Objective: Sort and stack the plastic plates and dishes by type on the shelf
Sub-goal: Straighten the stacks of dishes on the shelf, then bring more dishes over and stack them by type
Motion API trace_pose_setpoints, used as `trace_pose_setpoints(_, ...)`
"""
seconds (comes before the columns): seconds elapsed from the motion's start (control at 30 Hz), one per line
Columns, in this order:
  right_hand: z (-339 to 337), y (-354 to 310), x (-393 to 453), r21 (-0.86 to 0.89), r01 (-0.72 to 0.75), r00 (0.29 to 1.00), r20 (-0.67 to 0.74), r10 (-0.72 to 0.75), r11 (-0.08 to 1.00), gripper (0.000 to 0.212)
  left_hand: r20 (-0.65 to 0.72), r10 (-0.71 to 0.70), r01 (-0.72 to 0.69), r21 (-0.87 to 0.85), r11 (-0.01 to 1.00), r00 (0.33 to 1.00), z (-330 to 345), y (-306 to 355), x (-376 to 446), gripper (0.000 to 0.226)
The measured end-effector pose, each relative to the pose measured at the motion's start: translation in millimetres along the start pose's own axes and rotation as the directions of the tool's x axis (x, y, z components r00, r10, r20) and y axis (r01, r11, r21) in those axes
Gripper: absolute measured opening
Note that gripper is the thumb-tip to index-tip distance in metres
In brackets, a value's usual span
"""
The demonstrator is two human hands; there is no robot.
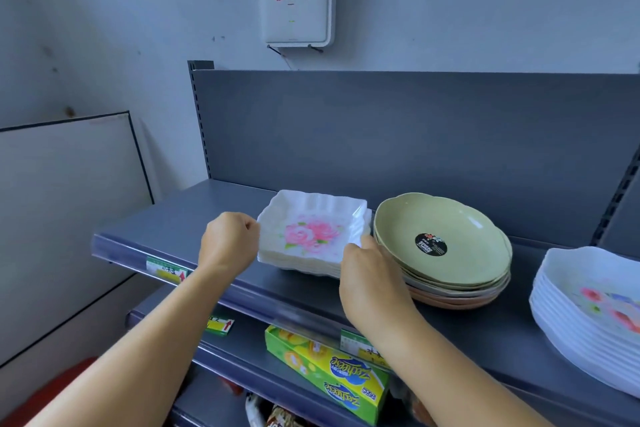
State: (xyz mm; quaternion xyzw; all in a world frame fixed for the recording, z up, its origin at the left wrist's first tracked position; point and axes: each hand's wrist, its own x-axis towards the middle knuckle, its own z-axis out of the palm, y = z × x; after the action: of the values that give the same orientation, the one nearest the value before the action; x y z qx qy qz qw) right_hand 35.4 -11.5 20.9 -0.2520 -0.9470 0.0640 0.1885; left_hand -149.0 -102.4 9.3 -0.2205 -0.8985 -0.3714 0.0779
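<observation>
Two hands [228,241] gripping square plates [311,236]

Left hand [230,241] covered the left edge of the square floral plates [311,236]; its fingertips curled out of sight, so contact at the grip could not be confirmed. Right hand [370,282] hid the stack's front right corner and the near left rim of the round green dishes [440,243]. Plate count in the square stack unreadable. Black label [430,244] on the top green dish: print too small to read. White plates at far right [585,305] cut off by the frame edge. Price tags [166,269] on the shelf lip blurred. Items on the lowest shelf [277,418] cut off at the bottom, unidentifiable.
</observation>
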Motion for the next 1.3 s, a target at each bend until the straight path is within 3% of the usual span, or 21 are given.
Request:
trace_pose_setpoints(0.23, -2.2, -2.8, 9.0, -0.220, 0.063, 0.995, 0.090, -0.044, 0.973, 0.027, 0.052, -0.030, 0.026, 0.084, 0.996, 0.998, 7.6, 5.4, 15.4, 0.031)
trace_pose_setpoints(0.5, 20.0, 0.3, 11.0, -0.221, 0.081, 0.976, 0.213, -0.033, 0.972, 0.034, 0.155, -0.024, -0.013, 0.232, 0.973, 0.988, 22.4, 8.3, 11.3, 0.036)
trace_pose_setpoints(0.67, 23.6, 3.7, 8.2, -0.187, 0.091, 0.986, 0.156, -0.062, 0.978, 0.037, 0.179, 0.142, -0.197, 0.343, 0.918, 0.973, 14.0, 20.1, -5.6, 0.028)
trace_pose_setpoints(0.8, 11.1, 12.9, -4.6, -0.148, 0.095, 0.992, 0.102, -0.081, 0.984, 0.040, 0.282, 0.302, -0.397, 0.398, 0.827, 0.911, 10.9, 33.8, -32.7, 0.028)
trace_pose_setpoints(0.9, -3.4, 26.6, -18.5, -0.150, 0.067, 0.995, 0.086, -0.055, 0.986, 0.053, 0.332, 0.395, -0.500, 0.341, 0.796, 0.856, 11.3, 49.2, -55.2, 0.041)
trace_pose_setpoints(1.03, -24.0, 51.0, -43.6, -0.175, -0.011, 0.994, 0.102, 0.029, 0.985, 0.068, 0.389, 0.490, -0.607, 0.282, 0.743, 0.780, 16.5, 75.9, -85.7, 0.051)
trace_pose_setpoints(1.3, -68.6, 118.9, -106.3, -0.173, -0.202, 0.972, 0.084, 0.219, 0.964, 0.071, 0.391, 0.679, -0.770, 0.144, 0.622, 0.621, 43.2, 148.9, -150.5, 0.058)
